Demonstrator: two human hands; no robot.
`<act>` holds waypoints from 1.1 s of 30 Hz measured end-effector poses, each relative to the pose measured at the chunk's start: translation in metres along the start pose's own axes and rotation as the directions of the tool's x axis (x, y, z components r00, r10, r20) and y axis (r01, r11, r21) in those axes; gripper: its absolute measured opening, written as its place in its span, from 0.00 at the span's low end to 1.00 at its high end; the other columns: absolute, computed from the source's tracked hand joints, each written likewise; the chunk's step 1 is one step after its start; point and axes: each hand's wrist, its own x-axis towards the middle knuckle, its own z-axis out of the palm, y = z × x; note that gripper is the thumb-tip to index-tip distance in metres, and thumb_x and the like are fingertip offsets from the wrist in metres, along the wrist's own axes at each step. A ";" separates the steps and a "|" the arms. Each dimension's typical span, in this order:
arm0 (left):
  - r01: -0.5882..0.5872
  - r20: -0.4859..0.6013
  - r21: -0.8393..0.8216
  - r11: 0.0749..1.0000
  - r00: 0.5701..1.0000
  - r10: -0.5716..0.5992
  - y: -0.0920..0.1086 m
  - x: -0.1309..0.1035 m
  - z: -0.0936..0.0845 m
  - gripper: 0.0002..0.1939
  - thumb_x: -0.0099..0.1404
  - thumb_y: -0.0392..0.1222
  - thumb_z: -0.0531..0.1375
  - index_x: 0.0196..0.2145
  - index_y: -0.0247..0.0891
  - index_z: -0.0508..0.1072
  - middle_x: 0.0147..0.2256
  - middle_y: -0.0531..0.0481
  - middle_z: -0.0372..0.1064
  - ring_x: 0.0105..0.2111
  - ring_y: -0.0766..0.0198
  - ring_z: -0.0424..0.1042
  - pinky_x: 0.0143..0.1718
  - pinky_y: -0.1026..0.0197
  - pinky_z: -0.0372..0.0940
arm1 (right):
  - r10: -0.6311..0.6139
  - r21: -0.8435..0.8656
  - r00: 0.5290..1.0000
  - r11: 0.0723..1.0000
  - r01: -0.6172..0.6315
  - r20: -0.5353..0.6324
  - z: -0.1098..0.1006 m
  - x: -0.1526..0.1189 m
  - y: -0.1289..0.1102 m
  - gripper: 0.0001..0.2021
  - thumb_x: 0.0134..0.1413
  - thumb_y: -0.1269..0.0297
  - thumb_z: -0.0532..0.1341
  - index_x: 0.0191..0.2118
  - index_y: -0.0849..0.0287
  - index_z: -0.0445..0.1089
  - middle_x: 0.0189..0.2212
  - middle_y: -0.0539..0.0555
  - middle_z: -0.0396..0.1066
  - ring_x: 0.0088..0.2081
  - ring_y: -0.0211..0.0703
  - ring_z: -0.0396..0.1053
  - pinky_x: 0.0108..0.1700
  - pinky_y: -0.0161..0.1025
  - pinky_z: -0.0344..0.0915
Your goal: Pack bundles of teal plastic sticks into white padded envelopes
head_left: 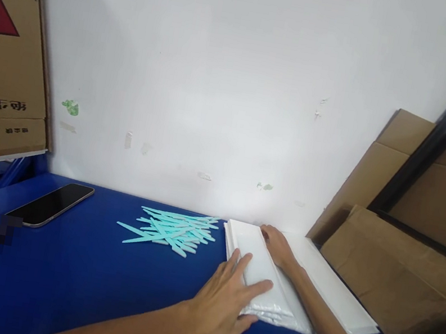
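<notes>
A stack of flat, shiny white plastic bags [264,299] lies on the blue table, its near edge loose and crinkled. My left hand [222,298] rests on the stack's left side, fingers spread and thumb reaching across the top. At the far right side of the same stack, my right hand [278,246] has its fingers curled round the edge of a white bag; its fingertips are partly hidden. Left of the stack lies a loose pile of light-turquoise plastic sticks [178,231] with tapered ends.
A phone [56,205] lies on the blue table [102,278] at left. Beside my right forearm is another flat white stack [335,288]. Brown cardboard [397,276] stands on the right, and a printed carton [7,51] on the left. A white wall [221,75] bounds the back.
</notes>
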 end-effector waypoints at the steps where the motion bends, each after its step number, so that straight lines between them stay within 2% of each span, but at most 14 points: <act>1: -0.001 -0.007 0.012 1.000 1.000 0.001 -0.003 0.002 0.000 0.38 0.62 0.44 0.64 0.66 0.56 0.54 0.70 0.42 0.35 0.68 0.31 0.33 0.62 0.29 0.48 | -0.004 -0.002 1.000 1.000 0.004 -0.003 0.000 0.001 0.001 0.16 0.64 0.59 0.60 0.53 0.60 0.67 0.51 0.57 0.69 0.47 0.46 0.71 0.48 0.49 0.71; 6: 0.024 -0.015 0.088 0.996 1.000 -0.023 -0.017 0.015 -0.006 0.37 0.63 0.45 0.64 0.66 0.57 0.54 0.70 0.43 0.37 0.68 0.34 0.36 0.63 0.32 0.49 | -0.036 -0.022 0.999 0.999 0.035 -0.033 0.003 0.009 0.001 0.16 0.64 0.59 0.60 0.53 0.60 0.67 0.50 0.57 0.69 0.46 0.46 0.71 0.47 0.49 0.71; 9: 0.006 -0.006 0.113 0.994 1.000 -0.005 -0.015 0.016 -0.012 0.42 0.61 0.52 0.65 0.67 0.58 0.51 0.71 0.42 0.34 0.68 0.32 0.33 0.63 0.30 0.46 | -0.050 -0.044 0.996 0.998 0.046 -0.073 0.002 0.011 -0.001 0.15 0.64 0.59 0.60 0.53 0.60 0.68 0.50 0.57 0.69 0.46 0.45 0.71 0.47 0.48 0.71; 12: -0.039 -0.028 0.143 0.989 0.999 0.044 -0.009 0.005 -0.026 0.46 0.61 0.57 0.62 0.69 0.55 0.43 0.71 0.41 0.29 0.68 0.32 0.32 0.63 0.27 0.43 | -0.034 -0.071 0.986 0.997 0.023 -0.164 -0.005 0.008 -0.002 0.15 0.64 0.59 0.60 0.52 0.60 0.68 0.49 0.57 0.70 0.45 0.45 0.71 0.46 0.47 0.71; 14: -0.066 -0.045 0.209 0.976 0.996 0.077 -0.010 -0.010 -0.041 0.42 0.64 0.50 0.59 0.70 0.51 0.43 0.70 0.40 0.34 0.69 0.36 0.35 0.64 0.30 0.44 | -0.020 -0.084 0.969 0.996 -0.001 -0.248 -0.014 0.003 0.001 0.15 0.64 0.58 0.60 0.51 0.60 0.68 0.48 0.56 0.70 0.44 0.44 0.72 0.46 0.47 0.71; 16: -0.074 -0.040 0.326 0.942 0.995 0.092 -0.019 -0.029 -0.061 0.37 0.64 0.43 0.58 0.67 0.46 0.51 0.68 0.40 0.45 0.68 0.40 0.39 0.65 0.32 0.44 | -0.015 -0.086 0.943 0.996 -0.014 -0.333 -0.026 -0.005 0.004 0.13 0.64 0.59 0.60 0.48 0.61 0.69 0.45 0.55 0.72 0.43 0.43 0.72 0.46 0.47 0.70; 18: 0.016 -0.106 0.449 0.893 0.994 0.036 -0.037 -0.051 -0.082 0.26 0.65 0.37 0.54 0.61 0.42 0.63 0.63 0.39 0.54 0.66 0.41 0.46 0.64 0.34 0.47 | -0.023 -0.078 0.910 0.997 -0.010 -0.413 -0.039 -0.012 0.005 0.08 0.63 0.63 0.59 0.42 0.61 0.71 0.39 0.53 0.73 0.40 0.43 0.71 0.47 0.47 0.68; 20: 0.122 -0.164 0.513 0.850 0.986 -0.042 -0.060 -0.072 -0.100 0.20 0.67 0.36 0.53 0.55 0.39 0.68 0.59 0.38 0.59 0.63 0.43 0.53 0.61 0.37 0.53 | -0.038 -0.064 0.872 0.998 0.008 -0.488 -0.051 -0.017 0.002 0.06 0.61 0.70 0.57 0.36 0.60 0.71 0.35 0.53 0.74 0.38 0.44 0.71 0.47 0.47 0.65; 22: 0.210 -0.209 0.543 0.813 0.972 -0.111 -0.080 -0.090 -0.114 0.17 0.69 0.40 0.53 0.53 0.39 0.70 0.56 0.39 0.61 0.60 0.43 0.56 0.58 0.38 0.56 | -0.060 -0.051 0.830 0.998 0.038 -0.554 -0.062 -0.021 -0.005 0.08 0.58 0.74 0.55 0.34 0.58 0.71 0.34 0.54 0.74 0.38 0.46 0.71 0.48 0.46 0.63; 26: 0.231 -0.137 0.539 0.810 0.973 -0.186 -0.099 -0.106 -0.123 0.17 0.72 0.47 0.51 0.55 0.42 0.68 0.54 0.41 0.64 0.54 0.48 0.63 0.55 0.42 0.59 | -0.116 -0.050 0.753 0.993 0.110 -0.648 -0.076 -0.025 -0.031 0.09 0.57 0.75 0.54 0.34 0.57 0.70 0.34 0.53 0.74 0.39 0.46 0.71 0.48 0.46 0.61; 29: 0.207 -0.095 0.567 0.797 0.978 -0.186 -0.101 -0.103 -0.122 0.15 0.74 0.44 0.49 0.54 0.43 0.68 0.52 0.43 0.65 0.51 0.50 0.65 0.54 0.44 0.59 | -0.193 -0.081 0.731 0.979 0.187 -0.654 -0.079 -0.030 -0.053 0.09 0.57 0.76 0.54 0.34 0.57 0.69 0.33 0.52 0.73 0.38 0.45 0.70 0.48 0.46 0.61; 33: 0.193 -0.100 0.628 0.754 0.981 -0.168 -0.105 -0.099 -0.121 0.14 0.74 0.42 0.49 0.53 0.41 0.68 0.50 0.42 0.64 0.47 0.52 0.66 0.50 0.47 0.59 | -0.313 -0.130 0.725 0.946 0.298 -0.614 -0.075 -0.035 -0.076 0.08 0.56 0.76 0.56 0.34 0.57 0.69 0.32 0.52 0.73 0.36 0.45 0.69 0.46 0.45 0.61</act>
